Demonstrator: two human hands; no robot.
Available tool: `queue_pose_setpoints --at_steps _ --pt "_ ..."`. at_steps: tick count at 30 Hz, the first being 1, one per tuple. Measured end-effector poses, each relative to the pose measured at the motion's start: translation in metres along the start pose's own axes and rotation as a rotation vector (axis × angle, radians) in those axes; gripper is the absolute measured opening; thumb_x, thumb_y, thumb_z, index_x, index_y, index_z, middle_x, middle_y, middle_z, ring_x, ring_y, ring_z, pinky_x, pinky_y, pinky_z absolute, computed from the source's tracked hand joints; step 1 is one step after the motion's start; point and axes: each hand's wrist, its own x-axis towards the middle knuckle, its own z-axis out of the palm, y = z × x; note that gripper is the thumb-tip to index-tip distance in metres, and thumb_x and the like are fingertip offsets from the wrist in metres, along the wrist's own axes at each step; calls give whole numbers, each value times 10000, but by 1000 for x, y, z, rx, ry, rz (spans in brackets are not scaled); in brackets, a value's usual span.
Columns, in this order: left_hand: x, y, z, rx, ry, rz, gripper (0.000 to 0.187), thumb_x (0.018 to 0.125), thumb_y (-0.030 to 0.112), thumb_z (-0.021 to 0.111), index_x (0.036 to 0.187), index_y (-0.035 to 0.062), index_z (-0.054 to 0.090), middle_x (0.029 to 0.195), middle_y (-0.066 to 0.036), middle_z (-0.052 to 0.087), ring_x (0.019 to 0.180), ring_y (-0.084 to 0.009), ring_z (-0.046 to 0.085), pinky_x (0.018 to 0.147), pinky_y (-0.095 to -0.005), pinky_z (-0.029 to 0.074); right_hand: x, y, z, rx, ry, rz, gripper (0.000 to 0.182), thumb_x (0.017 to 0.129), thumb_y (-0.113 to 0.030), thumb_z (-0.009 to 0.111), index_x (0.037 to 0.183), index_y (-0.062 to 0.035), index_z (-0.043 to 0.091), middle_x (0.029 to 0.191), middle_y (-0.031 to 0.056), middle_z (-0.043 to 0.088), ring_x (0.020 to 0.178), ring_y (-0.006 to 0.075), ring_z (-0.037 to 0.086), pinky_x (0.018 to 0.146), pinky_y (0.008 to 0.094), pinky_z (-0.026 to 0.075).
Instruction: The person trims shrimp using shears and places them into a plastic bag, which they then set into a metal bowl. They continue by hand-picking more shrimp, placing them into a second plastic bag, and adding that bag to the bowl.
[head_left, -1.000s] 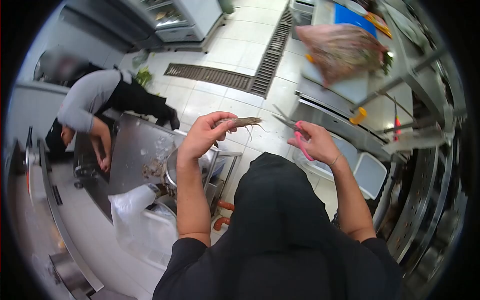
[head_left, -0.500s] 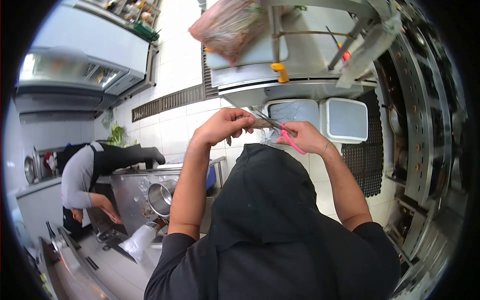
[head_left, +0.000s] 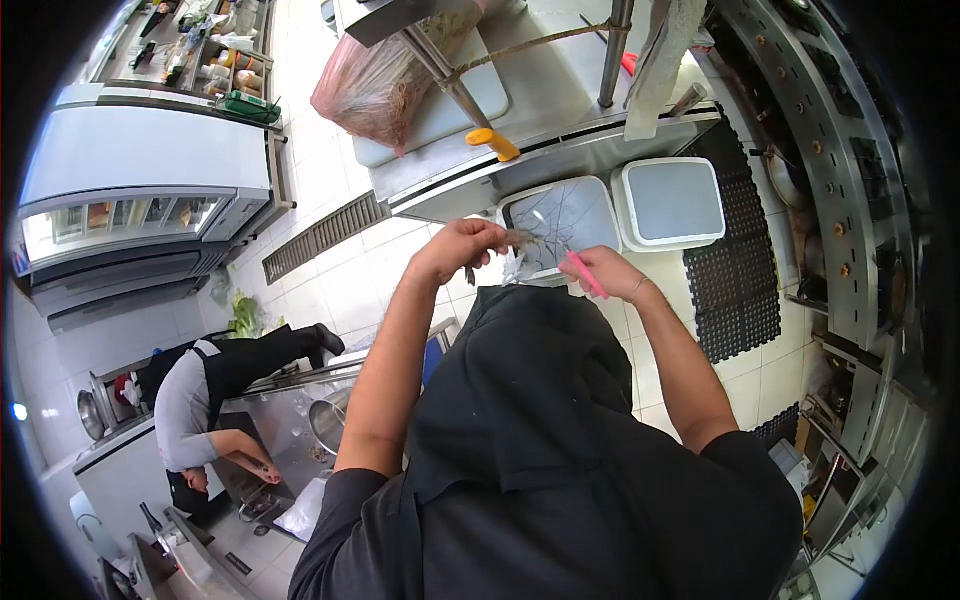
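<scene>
Bright, even overhead light fills the kitchen; the pale floor tiles (head_left: 330, 270) toward ten o'clock glare almost white. A strong fisheye bends every straight edge, and a black ring closes the corners. The steel counter (head_left: 560, 120) at twelve o'clock shows soft sheen. Shadows are faint. Fine detail smears toward the rim.

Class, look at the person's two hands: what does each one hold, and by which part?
The left hand pinches a shrimp by one end of its body. The right hand grips scissors by the pink handles, blades toward the shrimp.
</scene>
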Motion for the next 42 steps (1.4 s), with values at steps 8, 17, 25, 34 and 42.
queue_pose_setpoints --at_steps 8,17,25,34,42 --pt "-2 11 6 -260 168 212 331 1072 255 629 1323 41 648 1071 -30 725 792 -55 584 725 -215 487 -23 -4 13 625 -330 -46 757 1027 -749 350 981 -47 629 727 43 564 656 156 605 640 364 600" --pt "-1 19 13 -189 70 227 318 1070 232 628 1326 44 647 1081 -18 731 805 -54 587 771 -222 506 1 -24 23 846 -455 -121 798 995 -796 335 950 -62 645 695 50 567 620 187 600 617 402 598" --pt "14 9 17 -252 67 183 321 1077 239 615 1331 45 643 1059 -15 724 783 -59 569 733 -224 493 19 -6 16 750 -312 -77 748 988 -793 390 868 -86 603 554 -11 473 465 128 491 531 357 545" --pt "-2 -27 3 -515 197 152 329 1074 283 623 1272 21 633 1049 -58 708 757 -95 567 720 -248 499 28 4 -4 -176 192 78 580 963 -580 683 958 -2 641 718 160 682 642 292 695 631 438 555" --pt "-64 -90 -16 -797 466 150 351 1055 278 643 1297 27 607 1086 -87 717 803 -115 601 740 -270 517 67 -75 -67 -338 290 -284 460 988 -447 660 1085 1 682 977 264 723 935 464 681 841 506 527"
